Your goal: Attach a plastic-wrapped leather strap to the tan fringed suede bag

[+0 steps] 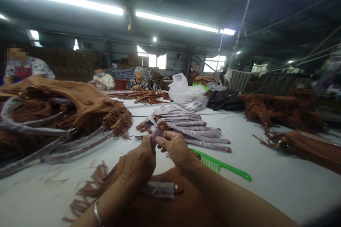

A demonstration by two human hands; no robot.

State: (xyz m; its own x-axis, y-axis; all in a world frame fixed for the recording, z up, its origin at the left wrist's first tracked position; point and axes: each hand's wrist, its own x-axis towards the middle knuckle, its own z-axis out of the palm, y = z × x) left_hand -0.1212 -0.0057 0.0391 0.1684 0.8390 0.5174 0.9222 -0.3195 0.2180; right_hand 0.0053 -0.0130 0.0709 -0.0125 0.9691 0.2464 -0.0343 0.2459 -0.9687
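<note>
Gripping strap (162, 126) in plastic sleeve (155, 136), left fingers (147, 143) and right fingers (163, 142) closed; tip bare.

**Lit overhead, crowded behind**

Lit by fluorescent tubes (177, 21). Backed by windows (215, 63), with stacked cardboard boxes (85, 56) behind a co-worker in a patterned top (40, 68). Strewn farther off with a translucent plastic bag (185, 92), just beside bunched black fabric (226, 100).

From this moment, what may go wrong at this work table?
The plastic wrap on the strap might tear between the left hand and the right hand. The bracelet could snag the fringe, which appears beside it. The green comb, near the right wrist, might get knocked.
</note>
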